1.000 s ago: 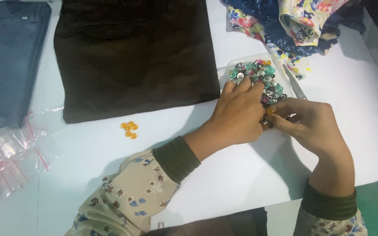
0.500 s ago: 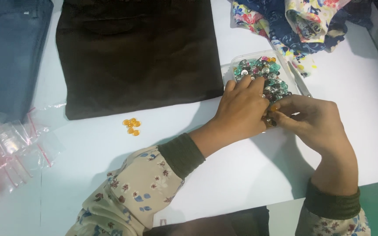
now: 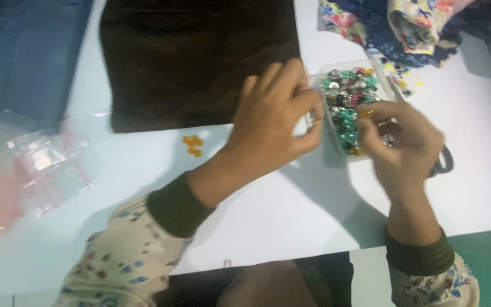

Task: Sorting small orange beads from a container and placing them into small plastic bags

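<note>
- The clear plastic tray (image 3: 391, 85) of mixed beads (image 3: 348, 102), mostly green, silver and dark, sits on the white bench (image 3: 484, 170) between the two hands, just below the floral fabric (image 3: 404, 28).
- The left hand (image 3: 274, 116) rests at the tray's left edge; its fingers (image 3: 313, 111) are curled together, and a small gold-coloured piece shows at the tips. Motion blur prevents confirming a firm pinch.
- The right hand (image 3: 407, 142) lies over the tray's lower right edge, fingers bent inward; one small bead-like piece shows at them, but whether it is gripped cannot be told.
- A small cluster of orange beads (image 3: 192, 145) lies on the bench left of the left hand.
- A dark brown cloth (image 3: 188, 57) lies beyond the left hand, touching it.
- Blue denim (image 3: 24, 51) and clear zip bags (image 3: 41, 165) occupy the far left.
</note>
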